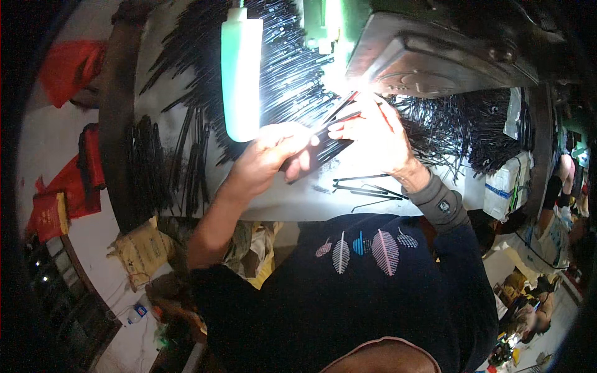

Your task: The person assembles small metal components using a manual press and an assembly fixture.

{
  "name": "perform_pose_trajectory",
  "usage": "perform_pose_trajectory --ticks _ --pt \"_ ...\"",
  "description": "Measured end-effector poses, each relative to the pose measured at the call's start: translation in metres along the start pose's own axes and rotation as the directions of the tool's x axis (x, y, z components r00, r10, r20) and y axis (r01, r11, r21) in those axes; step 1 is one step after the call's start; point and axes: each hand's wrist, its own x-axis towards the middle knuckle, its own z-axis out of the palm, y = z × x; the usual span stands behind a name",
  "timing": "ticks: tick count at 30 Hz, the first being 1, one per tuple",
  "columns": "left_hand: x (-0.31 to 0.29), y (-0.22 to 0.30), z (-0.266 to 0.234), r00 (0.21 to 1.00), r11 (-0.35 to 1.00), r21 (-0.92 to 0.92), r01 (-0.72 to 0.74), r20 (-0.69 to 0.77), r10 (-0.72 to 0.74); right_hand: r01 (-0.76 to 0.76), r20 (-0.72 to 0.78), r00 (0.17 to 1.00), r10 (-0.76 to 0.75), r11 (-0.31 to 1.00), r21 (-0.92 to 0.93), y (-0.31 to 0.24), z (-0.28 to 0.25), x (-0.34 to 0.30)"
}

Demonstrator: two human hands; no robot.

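My left hand (280, 149) is closed around a few thin black rods (326, 128), with the thumb lying along them. On the other side my right hand (379, 133) pinches the same rods near their far ends, under the machine's edge. Strong lamplight washes out the right fingertips and the rod ends there. Just below the hands, several loose black rods (367, 191) lie on the white tabletop (273, 202). A large heap of similar rods (280, 68) spreads out beyond my left hand.
A dark metal machine (435, 56) overhangs the far right. A pale green bottle-shaped object (241, 81) hangs over the heap. More rods lie in a left bundle (193, 161) and a right pile (479, 124). A white box (507, 186) stands by the right edge; a tan sack (143, 252) sits lower left.
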Motion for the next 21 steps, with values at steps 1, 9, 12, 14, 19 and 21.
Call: perform_pose_trajectory --ticks 1,9,12,14,19,21 --pt "-0.003 0.004 0.001 1.000 1.000 -0.001 0.001 -0.004 -0.001 0.106 0.112 0.991 -0.073 0.940 -0.324 0.000 -0.001 0.000" --pt "-0.010 0.016 0.012 0.981 0.856 0.517 -0.015 -0.160 0.114 0.104 0.092 0.995 -0.048 0.412 -0.905 -0.050 0.010 0.006" --pt "0.004 -0.004 0.007 0.987 0.971 -0.235 -0.052 -0.161 0.014 0.026 -0.423 0.895 0.144 0.929 0.370 -0.041 -0.004 -0.009" --pt "0.021 -0.023 -0.004 0.996 0.769 -0.634 -0.082 -0.036 0.076 0.024 -0.593 0.702 0.394 0.819 0.573 -0.050 -0.005 -0.004" --pt "0.058 -0.016 0.037 0.940 0.602 -0.728 -0.327 -0.189 0.283 0.127 -0.639 0.732 0.237 0.874 0.469 -0.046 -0.017 0.006" --pt "0.071 -0.021 0.033 0.919 0.554 -0.755 -0.350 -0.162 0.360 0.279 -0.555 0.832 -0.001 0.866 0.416 -0.032 -0.022 0.003"
